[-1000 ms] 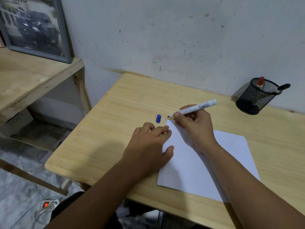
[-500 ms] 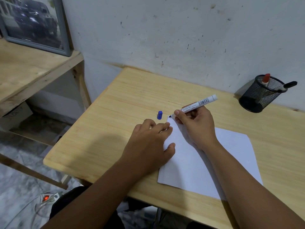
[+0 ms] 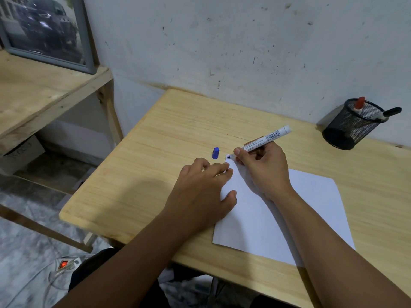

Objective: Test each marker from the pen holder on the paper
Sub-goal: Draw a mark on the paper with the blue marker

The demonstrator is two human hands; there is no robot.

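Marker (image 3: 268, 138) in right hand (image 3: 261, 167) slants, tip down-left on paper (image 3: 311, 210).

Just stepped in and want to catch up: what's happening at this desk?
A person is trying out markers on a sheet of paper. The right hand holds an uncapped marker with its tip at the sheet's far left corner, where a small dark mark shows. The left hand lies flat, pinning the paper's left edge. The blue cap lies on the wooden desk just beyond. Two more markers stand in the mesh pen holder at the back right.
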